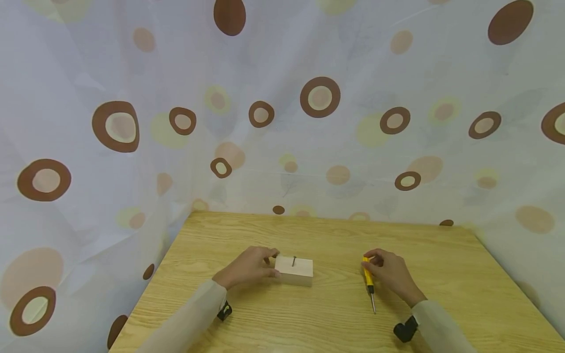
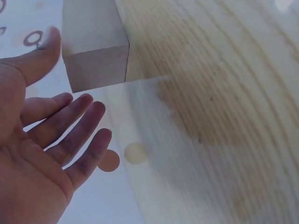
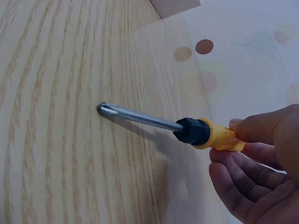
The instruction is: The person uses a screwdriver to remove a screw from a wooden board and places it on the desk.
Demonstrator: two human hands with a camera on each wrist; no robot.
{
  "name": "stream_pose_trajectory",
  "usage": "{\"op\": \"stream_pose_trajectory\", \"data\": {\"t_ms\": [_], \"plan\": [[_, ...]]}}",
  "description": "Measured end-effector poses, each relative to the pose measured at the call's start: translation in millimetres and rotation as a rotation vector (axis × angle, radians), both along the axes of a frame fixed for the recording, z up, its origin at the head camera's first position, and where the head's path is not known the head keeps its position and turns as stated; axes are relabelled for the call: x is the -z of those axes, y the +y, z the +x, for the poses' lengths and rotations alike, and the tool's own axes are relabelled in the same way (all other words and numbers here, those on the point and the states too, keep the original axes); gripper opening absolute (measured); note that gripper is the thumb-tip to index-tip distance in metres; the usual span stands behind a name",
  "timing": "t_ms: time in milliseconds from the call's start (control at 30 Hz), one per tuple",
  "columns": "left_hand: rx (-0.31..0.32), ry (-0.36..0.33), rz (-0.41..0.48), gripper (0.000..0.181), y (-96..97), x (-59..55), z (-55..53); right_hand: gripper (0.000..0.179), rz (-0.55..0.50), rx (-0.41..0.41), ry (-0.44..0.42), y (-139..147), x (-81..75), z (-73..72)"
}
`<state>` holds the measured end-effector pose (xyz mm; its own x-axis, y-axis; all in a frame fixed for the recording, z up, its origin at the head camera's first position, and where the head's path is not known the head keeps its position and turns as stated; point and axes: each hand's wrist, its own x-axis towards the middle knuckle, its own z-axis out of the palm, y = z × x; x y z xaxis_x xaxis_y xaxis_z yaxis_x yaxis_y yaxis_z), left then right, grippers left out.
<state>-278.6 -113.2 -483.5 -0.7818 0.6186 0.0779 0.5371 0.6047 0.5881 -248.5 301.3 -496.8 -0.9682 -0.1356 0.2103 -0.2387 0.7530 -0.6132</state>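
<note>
A pale wooden block [image 1: 296, 271] lies on the table, with a dark screw [image 1: 294, 261] standing out of its top. At the block's left end is my left hand [image 1: 251, 267], thumb and fingers spread. The left wrist view shows the thumb close beside the block [image 2: 96, 42] and the other fingers [image 2: 77, 130] loosely extended past its end; whether the thumb touches is unclear. Farther right, my right hand [image 1: 390, 272] pinches the yellow handle of a screwdriver [image 1: 368, 274]. Its metal shaft points toward the table's near side, and the tip shows in the right wrist view.
The wood-grain table [image 1: 335, 314] runs back to a white sheet [image 1: 282, 132] with brown and yellow circles, which surrounds it at the back and sides. Black devices sit at the left wrist [image 1: 224, 311] and the right wrist [image 1: 404, 330].
</note>
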Motion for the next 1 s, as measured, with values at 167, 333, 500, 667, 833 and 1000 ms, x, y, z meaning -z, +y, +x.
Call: {"op": "stream_pose_trajectory", "data": {"t_ms": [167, 333, 500, 667, 833, 1000], "plan": [[-0.013, 0.054, 0.056, 0.054, 4.6, -4.0, -3.7, 0.029, -0.003, -0.001, -0.013, 0, 0.6, 0.1], [0.02, 0.146, 0.106, 0.039, 16.0, -4.6, -6.4, 0.027, 0.002, 0.001, -0.025, 0, 0.4, 0.8], [0.056, 0.202, 0.14, 0.03, 28.3, -5.0, -7.1, 0.027, 0.006, 0.005, -0.036, 0, 0.1, 1.0], [0.094, 0.223, 0.167, 0.025, 35.3, -5.0, -7.5, 0.027, 0.01, 0.015, -0.048, 0, 0.3, 0.8], [0.097, 0.2, 0.18, 0.024, 37.6, -3.0, -7.5, 0.028, 0.008, 0.012, -0.046, 0, -0.9, 1.4], [0.082, 0.2, 0.185, 0.021, 39.4, -2.3, -7.1, 0.028, 0.008, 0.003, -0.046, 0, -1.1, 1.7]]}}
